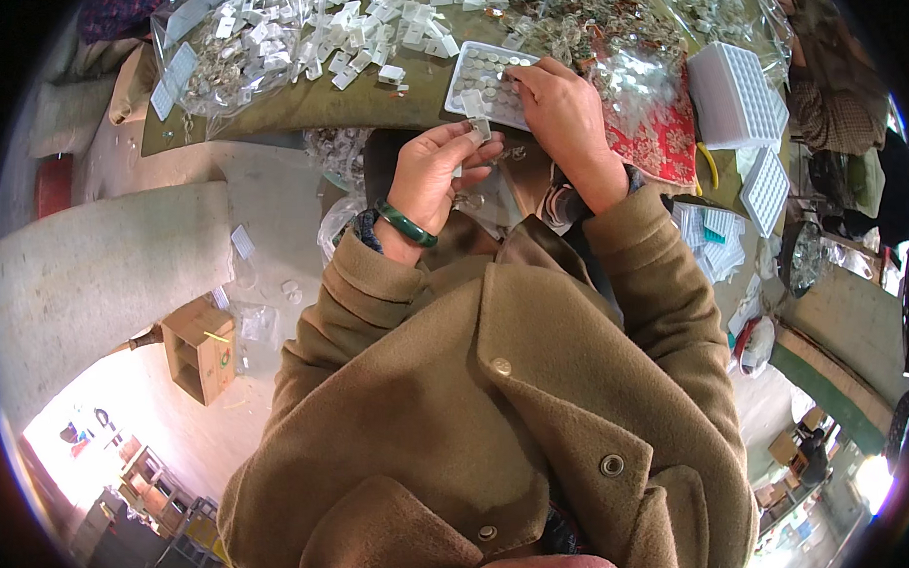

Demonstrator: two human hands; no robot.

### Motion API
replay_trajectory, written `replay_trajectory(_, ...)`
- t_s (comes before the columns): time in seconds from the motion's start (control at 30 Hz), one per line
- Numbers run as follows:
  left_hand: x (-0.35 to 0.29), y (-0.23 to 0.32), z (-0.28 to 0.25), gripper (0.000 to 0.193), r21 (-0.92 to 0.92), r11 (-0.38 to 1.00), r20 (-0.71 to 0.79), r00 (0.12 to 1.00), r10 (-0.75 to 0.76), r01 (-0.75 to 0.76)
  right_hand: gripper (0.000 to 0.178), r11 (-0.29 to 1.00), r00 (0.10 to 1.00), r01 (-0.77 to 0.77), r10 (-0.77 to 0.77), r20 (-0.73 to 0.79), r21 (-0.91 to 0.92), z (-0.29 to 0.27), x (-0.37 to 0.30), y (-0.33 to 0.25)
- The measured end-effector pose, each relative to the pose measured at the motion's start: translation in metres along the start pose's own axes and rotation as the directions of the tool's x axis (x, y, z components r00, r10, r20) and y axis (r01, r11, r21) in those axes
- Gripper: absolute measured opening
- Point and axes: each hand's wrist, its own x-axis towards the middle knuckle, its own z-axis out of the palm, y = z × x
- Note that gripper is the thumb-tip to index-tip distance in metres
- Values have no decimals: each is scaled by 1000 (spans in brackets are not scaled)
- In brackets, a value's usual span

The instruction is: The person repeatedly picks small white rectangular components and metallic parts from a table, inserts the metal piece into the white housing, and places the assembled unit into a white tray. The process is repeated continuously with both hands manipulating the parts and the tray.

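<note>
My left hand (425, 171), with a dark green bangle at its wrist, pinches a small translucent plastic box (479, 128) between thumb and fingers. The box's flap-like lid (473, 103) stands up towards the tray. Just beyond it, at the table's near edge, lies a shallow white tray (452, 101) with rows of small round pale pieces (487, 69). My right hand (566, 113) reaches over the tray's right side, fingers bent down and closed together among the pieces. Whatever its fingertips hold is hidden.
Many small white boxes (368, 31) are heaped on the table, partly in a clear bag (247, 66). Tangled small pieces and red patterned cloth (652, 141) lie right of the tray. Farther right are stacked white trays (731, 93) and yellow-handled pliers (709, 168).
</note>
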Motion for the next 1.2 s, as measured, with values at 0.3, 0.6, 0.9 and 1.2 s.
replay_trajectory(0.3, 1, 5, -2, 22, 21, 998, -25, 998, 52, -52, 14, 990, 1000, 22, -24, 8, 137, -11, 2, -11)
replay_trajectory(0.6, -5, 2, 0, 24, 46, 996, 23, 997, 74, -75, 14, 939, 995, 80, -95, 30, 335, -26, -21, -44)
replay_trajectory(0.9, -8, -8, -9, 28, -22, 996, 67, 994, 90, -89, 8, 945, 990, 96, -125, 72, 314, -23, -31, -47)
replay_trajectory(1.2, -3, -3, -10, 21, 18, 998, -80, 995, 54, -53, 11, 908, 997, -57, 76, -30, 416, -6, -12, -30)
